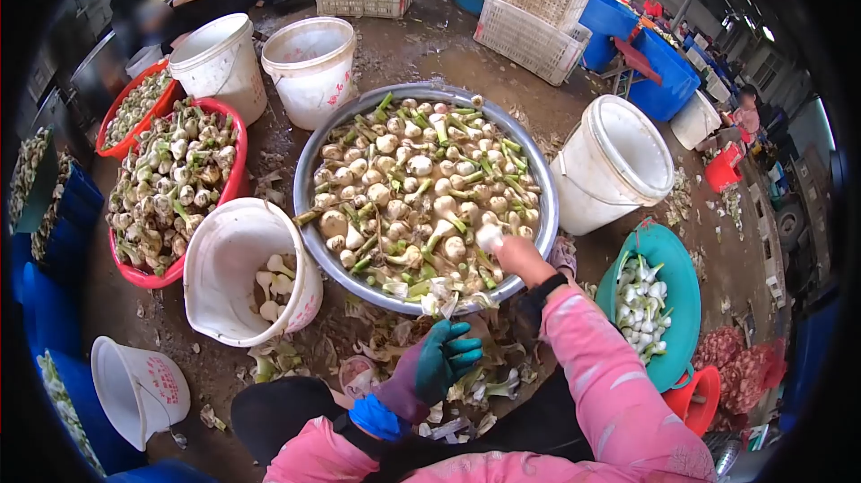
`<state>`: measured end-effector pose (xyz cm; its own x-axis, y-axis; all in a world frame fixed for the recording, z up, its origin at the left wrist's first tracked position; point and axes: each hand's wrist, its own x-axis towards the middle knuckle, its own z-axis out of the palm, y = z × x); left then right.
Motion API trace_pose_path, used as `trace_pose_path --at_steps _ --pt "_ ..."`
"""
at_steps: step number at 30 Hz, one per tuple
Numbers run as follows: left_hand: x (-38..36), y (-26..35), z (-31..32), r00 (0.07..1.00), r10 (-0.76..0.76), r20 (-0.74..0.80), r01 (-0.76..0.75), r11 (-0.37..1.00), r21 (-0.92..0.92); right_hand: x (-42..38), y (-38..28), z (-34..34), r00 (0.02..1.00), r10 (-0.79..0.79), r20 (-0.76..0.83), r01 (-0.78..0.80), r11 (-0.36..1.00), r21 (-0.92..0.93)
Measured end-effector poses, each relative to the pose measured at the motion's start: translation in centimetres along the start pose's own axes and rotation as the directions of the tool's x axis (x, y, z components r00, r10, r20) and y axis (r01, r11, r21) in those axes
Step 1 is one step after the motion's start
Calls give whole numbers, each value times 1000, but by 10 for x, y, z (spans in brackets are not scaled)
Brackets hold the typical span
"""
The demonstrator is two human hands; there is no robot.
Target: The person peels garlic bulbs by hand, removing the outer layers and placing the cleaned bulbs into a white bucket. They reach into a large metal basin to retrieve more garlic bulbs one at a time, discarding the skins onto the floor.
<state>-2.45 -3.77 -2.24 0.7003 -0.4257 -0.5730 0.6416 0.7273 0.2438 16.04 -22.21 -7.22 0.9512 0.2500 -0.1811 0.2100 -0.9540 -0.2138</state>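
Clasping garlic bulb (490, 237) at front of right grip (520, 257), over basin (303, 187); left grip (437, 362) loosely open nearby.

The single head view looks forward and steeply down from above the wearer's lap, close to the near rim of the metal basin (421, 310).

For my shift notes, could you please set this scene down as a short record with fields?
Right hand: bare, holding a pale garlic bulb over the metal basin
Left hand: gloved, on the near side of the basin, apparently empty
Metal basin contents: garlic bulbs and green stem pieces in brownish liquid
Left side: red basin heaped with garlic; white bucket with a few bulbs
Right side: teal basin with white bulbs
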Motion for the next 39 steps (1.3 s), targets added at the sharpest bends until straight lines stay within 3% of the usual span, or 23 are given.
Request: trace_pose_path --at_steps 1,5,7,8,12,15,17,18,20,21,23,26,27,28,29,30,31,32,33,34,36,38,39 --pt "1 3 -2 1000 -10 12 10 1000 -9 11 17 15 980 -11 199 59 969 -239" --pt "4 9 0 999 35 -25 -34 999 31 12 -2 61 951 156 269 -25 901 -433" --pt "7 11 1 998 16 -68 -14 999 32 10 -17 65 959 -25 281 106 954 -279" --pt "8 9 3 995 -4 -100 7 1000 30 9 -21 55 971 -24 239 48 994 -93" --pt "6 2 6 999 36 40 -36 999 3 12 -28 -1 994 35 -108 -33 999 25" --pt "3 -2 4 999 40 7 -41 999 6 17 -76 -28 913 -285 -291 359 901 244" --pt "4 -4 0 998 57 -7 -57 998 4 1 -134 -64 920 -349 -181 390 760 519" --pt "2 -3 -1 998 59 -11 -59 998 2 -5 -157 -75 912 -398 -99 380 730 568" --pt "2 1 -2 992 90 90 -88 996 -32 -7 -185 -58 831 -511 -219 537 637 553" --pt "5 -2 -11 995 61 76 -56 996 -63 -6 -188 -43 699 -625 -348 707 528 471" --pt "0 2 -8 993 117 21 -118 993 15 -18 -182 -36 843 -457 -283 529 616 584" --pt "-8 8 1 995 1 -100 -5 999 -46 -12 -111 -3 957 214 -198 63 511 857" --pt "-12 10 8 993 11 -113 -16 999 -43 -9 -71 10 865 476 -159 22 280 960" --pt "-14 12 12 991 26 -133 -32 999 -43 -28 -18 -5 959 281 -47 144 -335 931" --pt "-14 13 9 998 0 -63 -4 997 -72 -44 7 -35 820 572 29 121 -222 967" --pt "-12 11 7 999 16 -30 -18 997 -73 -46 32 -52 611 787 88 219 -275 936" --pt "-13 8 12 999 4 -35 -6 999 -47 -58 63 -61 639 760 115 364 -430 826" --pt "-15 8 16 998 17 -56 -18 1000 -23 -59 87 -66 519 847 117 362 -342 867" --pt "-12 4 12 998 -17 -61 16 1000 -18 -67 86 -73 503 827 250 309 -443 842" --pt "-6 -2 7 1000 -13 9 13 1000 -14 -59 104 -46 696 674 247 104 -435 894" --pt "-4 -8 15 1000 -24 5 24 999 29 -43 58 -32 782 494 380 -429 -16 903" --pt "-2 -10 18 999 -40 6 39 998 47 -9 39 2 910 317 269 -413 617 670" --pt "0 -12 16 1000 -25 1 25 998 52 5 29 15 950 206 -236 -128 943 307"
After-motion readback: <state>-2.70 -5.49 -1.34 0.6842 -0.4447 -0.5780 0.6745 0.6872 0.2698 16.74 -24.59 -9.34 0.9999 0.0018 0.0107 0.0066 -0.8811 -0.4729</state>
